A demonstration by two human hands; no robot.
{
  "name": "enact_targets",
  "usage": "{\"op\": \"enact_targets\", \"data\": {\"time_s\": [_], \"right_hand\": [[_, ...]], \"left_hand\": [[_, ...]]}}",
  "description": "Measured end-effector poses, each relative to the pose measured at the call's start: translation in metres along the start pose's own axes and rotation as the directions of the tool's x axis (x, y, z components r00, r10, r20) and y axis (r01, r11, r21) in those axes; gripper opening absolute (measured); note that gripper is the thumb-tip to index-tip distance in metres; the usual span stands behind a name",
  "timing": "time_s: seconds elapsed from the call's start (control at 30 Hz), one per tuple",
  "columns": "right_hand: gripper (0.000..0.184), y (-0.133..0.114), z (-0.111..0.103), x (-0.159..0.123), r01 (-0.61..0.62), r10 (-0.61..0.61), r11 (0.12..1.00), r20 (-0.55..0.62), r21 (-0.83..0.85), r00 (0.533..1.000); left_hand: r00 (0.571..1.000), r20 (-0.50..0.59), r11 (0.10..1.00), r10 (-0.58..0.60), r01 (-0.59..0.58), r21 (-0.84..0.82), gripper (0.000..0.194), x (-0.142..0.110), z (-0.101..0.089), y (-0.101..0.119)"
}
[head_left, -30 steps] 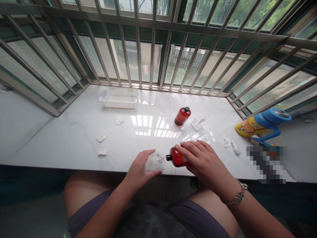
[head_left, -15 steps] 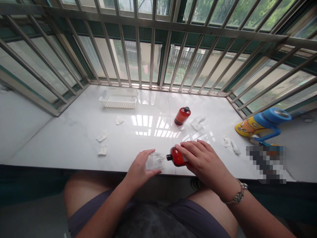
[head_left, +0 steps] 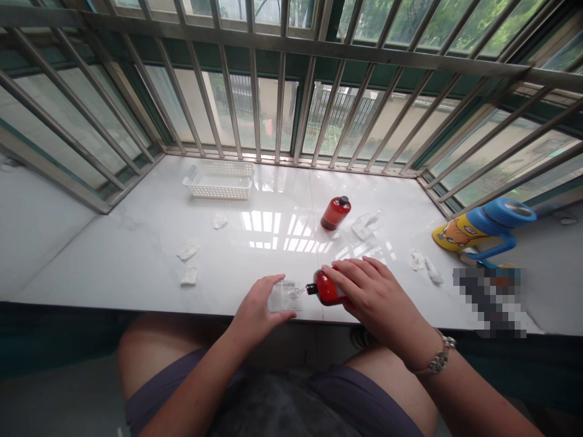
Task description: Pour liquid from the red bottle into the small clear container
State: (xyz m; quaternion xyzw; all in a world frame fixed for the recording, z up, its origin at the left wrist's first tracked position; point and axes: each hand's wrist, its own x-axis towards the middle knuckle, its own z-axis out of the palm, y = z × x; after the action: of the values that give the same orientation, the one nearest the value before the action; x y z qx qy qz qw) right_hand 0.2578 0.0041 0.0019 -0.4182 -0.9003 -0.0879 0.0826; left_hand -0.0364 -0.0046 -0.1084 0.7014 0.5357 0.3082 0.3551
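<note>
My right hand (head_left: 371, 294) is wrapped round a small red bottle (head_left: 324, 287) lying tilted on its side, its uncapped neck pointing left. My left hand (head_left: 259, 309) grips a small clear plastic container (head_left: 285, 296) right at the bottle's mouth, near the front edge of the white sill (head_left: 136, 255). A second red bottle (head_left: 336, 213) with a black cap stands upright farther back, and another clear plastic piece (head_left: 367, 224) lies to its right.
A white slotted basket (head_left: 219, 180) sits at the back left by the metal window bars. Crumpled white wads lie at the left (head_left: 188, 251) and right (head_left: 424, 264). A blue and yellow jug (head_left: 483, 229) lies at the right edge. My knees are below the sill.
</note>
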Motion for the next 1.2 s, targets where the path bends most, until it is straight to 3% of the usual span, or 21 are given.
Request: {"op": "enact_targets", "data": {"time_s": [1.2], "right_hand": [[0.064,0.0004,0.0028,0.001,0.014,-0.012,0.999,0.05,-0.043,0.999]], "left_hand": [[1.0,0.011,1.0,-0.004,0.004,0.0,0.081,0.0,0.0028,-0.0045]]}}
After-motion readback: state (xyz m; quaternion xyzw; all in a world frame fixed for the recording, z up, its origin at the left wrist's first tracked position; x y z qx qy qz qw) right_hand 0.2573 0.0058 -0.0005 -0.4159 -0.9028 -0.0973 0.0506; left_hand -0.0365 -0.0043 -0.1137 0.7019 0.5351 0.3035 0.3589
